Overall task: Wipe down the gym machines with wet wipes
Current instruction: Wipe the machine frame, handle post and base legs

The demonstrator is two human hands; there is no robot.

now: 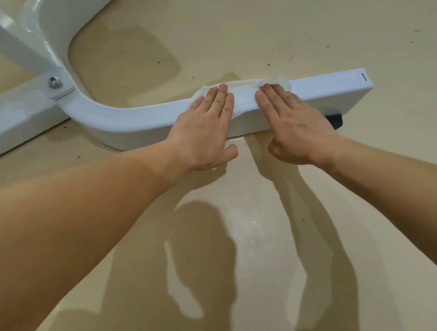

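A white metal base bar (326,90) of a gym machine lies low on the beige floor and curves up at the left into the frame. A white wet wipe (243,94) is draped over the top of the bar. My left hand (205,131) lies flat on the wipe's left part with straight fingers. My right hand (294,121) presses flat on the wipe's right part, fingers straight too. Both thumbs hang below the bar's near side.
A bolt and bracket (55,83) join the frame tubes at the upper left. A black rubber foot (335,122) sits under the bar near its right end. The glossy floor (246,230) carries small dark specks beyond the bar.
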